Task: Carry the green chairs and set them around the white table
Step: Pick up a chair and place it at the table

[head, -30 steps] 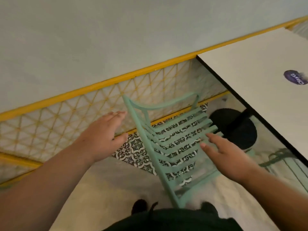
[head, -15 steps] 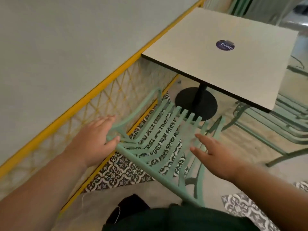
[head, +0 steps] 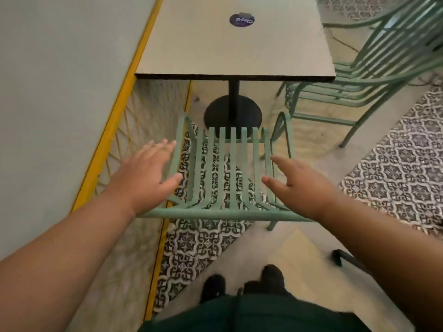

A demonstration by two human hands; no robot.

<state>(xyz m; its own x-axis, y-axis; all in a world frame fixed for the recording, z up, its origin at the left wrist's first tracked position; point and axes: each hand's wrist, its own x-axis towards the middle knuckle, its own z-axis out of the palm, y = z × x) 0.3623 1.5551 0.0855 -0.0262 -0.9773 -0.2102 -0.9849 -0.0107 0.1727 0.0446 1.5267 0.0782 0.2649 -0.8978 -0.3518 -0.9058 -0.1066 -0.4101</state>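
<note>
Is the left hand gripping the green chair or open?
Open. The left hand shows straight, spread fingers beside the green chair, by its armrest, curled round nothing.

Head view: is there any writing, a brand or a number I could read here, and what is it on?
"Clay" plus one last letter too blurred to tell: white print on the round purple sticker on the table, upside down from here.
No other writing shows.
</note>
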